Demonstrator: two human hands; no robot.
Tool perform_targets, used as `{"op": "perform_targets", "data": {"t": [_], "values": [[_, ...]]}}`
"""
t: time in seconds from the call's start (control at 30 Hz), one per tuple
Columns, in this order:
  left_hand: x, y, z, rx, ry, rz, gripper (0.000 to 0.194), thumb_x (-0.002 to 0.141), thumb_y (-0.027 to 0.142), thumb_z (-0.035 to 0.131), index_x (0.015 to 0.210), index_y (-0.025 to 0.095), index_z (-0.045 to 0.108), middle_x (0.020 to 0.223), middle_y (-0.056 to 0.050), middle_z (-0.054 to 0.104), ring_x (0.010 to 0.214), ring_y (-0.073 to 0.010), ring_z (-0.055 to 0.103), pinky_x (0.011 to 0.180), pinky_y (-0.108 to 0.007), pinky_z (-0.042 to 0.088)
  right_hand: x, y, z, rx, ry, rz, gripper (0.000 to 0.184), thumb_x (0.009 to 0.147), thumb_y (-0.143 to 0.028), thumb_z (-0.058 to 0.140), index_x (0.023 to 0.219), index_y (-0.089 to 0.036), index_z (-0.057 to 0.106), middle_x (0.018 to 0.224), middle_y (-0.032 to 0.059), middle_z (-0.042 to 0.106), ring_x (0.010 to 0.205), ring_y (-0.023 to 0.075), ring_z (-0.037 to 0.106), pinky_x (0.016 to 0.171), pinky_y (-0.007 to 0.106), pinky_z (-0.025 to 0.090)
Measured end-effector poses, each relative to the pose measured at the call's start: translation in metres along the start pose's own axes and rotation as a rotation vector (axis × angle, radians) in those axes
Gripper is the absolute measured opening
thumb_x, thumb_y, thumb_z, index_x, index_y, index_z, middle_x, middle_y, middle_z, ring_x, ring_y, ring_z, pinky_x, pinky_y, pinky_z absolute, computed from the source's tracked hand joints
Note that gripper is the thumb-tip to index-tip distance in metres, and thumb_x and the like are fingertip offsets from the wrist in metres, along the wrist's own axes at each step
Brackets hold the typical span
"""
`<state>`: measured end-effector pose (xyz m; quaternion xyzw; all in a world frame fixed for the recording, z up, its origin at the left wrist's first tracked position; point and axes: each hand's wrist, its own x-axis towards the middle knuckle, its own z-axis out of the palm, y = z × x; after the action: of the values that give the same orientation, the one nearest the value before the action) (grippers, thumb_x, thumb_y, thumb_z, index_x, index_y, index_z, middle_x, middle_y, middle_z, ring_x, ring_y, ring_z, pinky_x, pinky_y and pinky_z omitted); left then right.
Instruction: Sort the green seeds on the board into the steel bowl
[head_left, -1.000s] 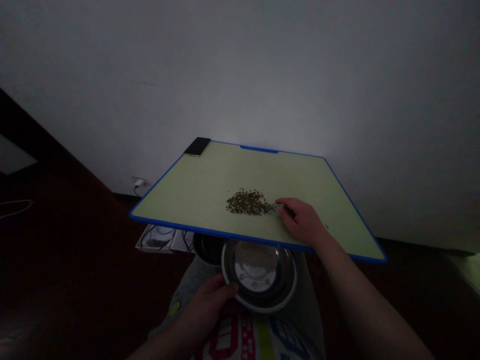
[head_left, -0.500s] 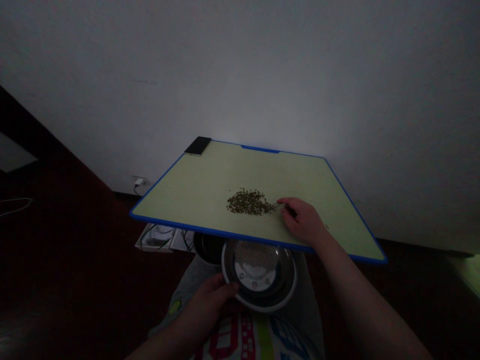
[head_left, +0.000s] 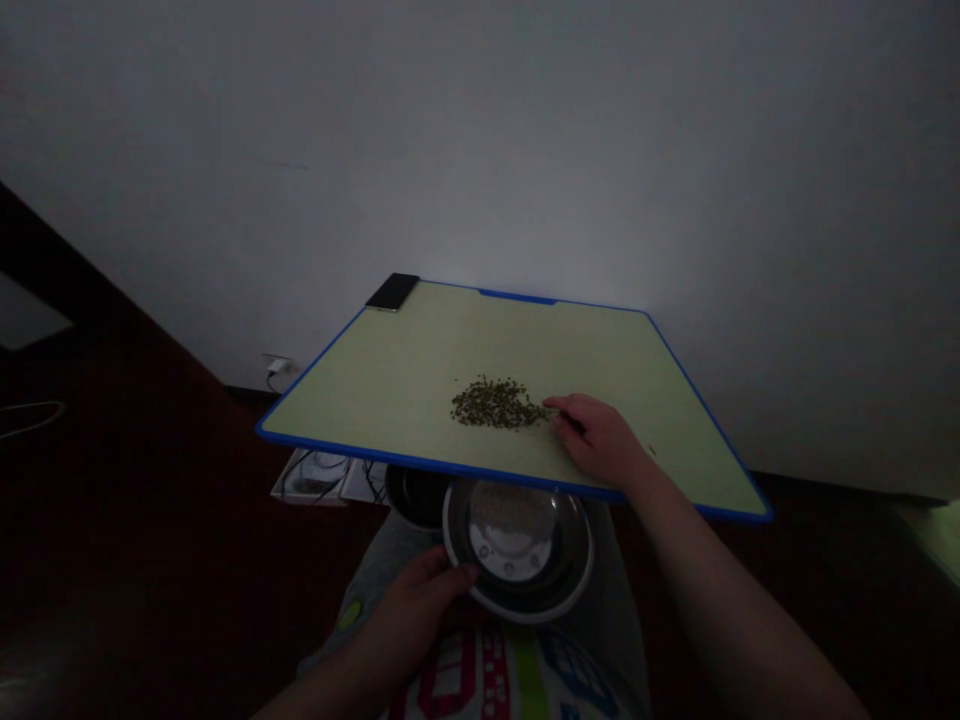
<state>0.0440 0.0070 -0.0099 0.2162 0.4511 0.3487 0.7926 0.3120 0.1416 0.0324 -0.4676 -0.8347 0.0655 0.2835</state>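
A loose pile of small brownish-green grains [head_left: 493, 404], perhaps dried beans or seeds, lies on the pale yellow-green tabletop [head_left: 420, 350]. My right hand [head_left: 592, 435] rests at the pile's right end. Its index finger points left over the outermost grains, and the other fingers are curled in; anything between finger and thumb is too small and dark to name. Under the table's near edge, on my lap, sits a steel bowl [head_left: 574, 585] with what looks like fine pale contents. My left hand [head_left: 427, 595] grips its left rim, thumb on top.
A dark phone or tablet [head_left: 394, 292] lies on the table's far left corner. Another dark bowl [head_left: 414, 497] is partly hidden under the table edge. Cables lie over a white box [head_left: 311, 475] below left. Behind the table stands a wall with a plug [head_left: 277, 367].
My right hand has shifted very slightly left beside the pile, its index finger now stretched further out. The left hand and the bowl have stayed in place.
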Motion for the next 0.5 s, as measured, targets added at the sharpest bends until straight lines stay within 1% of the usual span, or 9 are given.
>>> {"op": "perform_targets", "data": {"t": [0.13, 0.27, 0.4, 0.5], "values": [[-0.0027, 0.0039, 0.0042, 0.007, 0.015, 0.002, 0.036, 0.057, 0.039, 0.092, 0.084, 0.018, 0.081, 0.091, -0.01, 0.086, 0.093, -0.0329, 0.079, 0.093, -0.046, 0.06, -0.0016, -0.0018, -0.0022, 0.008, -0.015, 0.004, 0.032, 0.095, -0.021, 0.048, 0.116, -0.015, 0.072, 0.095, 0.0122, 0.076, 0.088, 0.0232, 0.071, 0.08, 0.036, 0.055], [-0.0052, 0.006, 0.0062, 0.007, 0.013, -0.002, 0.037, 0.056, 0.041, 0.093, 0.082, 0.018, 0.081, 0.091, -0.01, 0.086, 0.097, -0.0341, 0.078, 0.094, -0.046, 0.06, -0.0027, -0.0039, -0.005, 0.028, -0.034, -0.004, 0.032, 0.095, -0.021, 0.049, 0.116, -0.017, 0.072, 0.096, 0.0112, 0.077, 0.087, 0.0229, 0.071, 0.08, 0.036, 0.055], [-0.0048, 0.0039, 0.0038, 0.019, 0.021, -0.011, 0.039, 0.056, 0.042, 0.093, 0.084, 0.018, 0.081, 0.09, -0.01, 0.086, 0.094, -0.0332, 0.079, 0.092, -0.044, 0.06, -0.0035, -0.0027, -0.0051, 0.026, 0.002, 0.039, 0.03, 0.094, -0.02, 0.05, 0.114, -0.018, 0.073, 0.096, 0.0105, 0.077, 0.086, 0.0225, 0.071, 0.079, 0.036, 0.055], [-0.0033, 0.0015, 0.0017, 0.005, 0.002, -0.004, 0.038, 0.059, 0.041, 0.092, 0.087, 0.018, 0.082, 0.09, -0.009, 0.086, 0.094, -0.0322, 0.079, 0.09, -0.043, 0.061, -0.0027, -0.0009, -0.003, 0.003, 0.038, 0.064, 0.03, 0.094, -0.022, 0.051, 0.113, -0.017, 0.073, 0.098, 0.0119, 0.077, 0.089, 0.0237, 0.071, 0.081, 0.037, 0.055]]}}
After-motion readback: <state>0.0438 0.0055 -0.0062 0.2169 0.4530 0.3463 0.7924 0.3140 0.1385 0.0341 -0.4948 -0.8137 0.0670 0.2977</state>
